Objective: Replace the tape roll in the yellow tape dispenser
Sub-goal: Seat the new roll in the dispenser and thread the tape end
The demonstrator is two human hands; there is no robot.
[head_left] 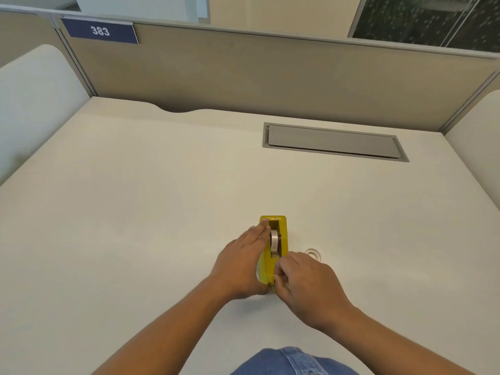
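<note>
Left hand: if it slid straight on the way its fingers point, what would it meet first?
Nothing close: the left hand lies along the yellow tape dispenser, fingers pointing away. Ahead is bare desk, then probably the partition.

The tape dispenser (273, 250) looks like glossy yellow plastic; the roll (274, 240) in it has a pale sheen. The table (135, 212) is matt, smooth off-white. The ring (313, 254) beside seems clear plastic.

Being counted: one yellow tape dispenser (273, 247), two tape rolls (275, 241) (313, 253), two hands (240, 263) (308, 290), one desk (135, 212), one cable hatch (334, 142).
</note>
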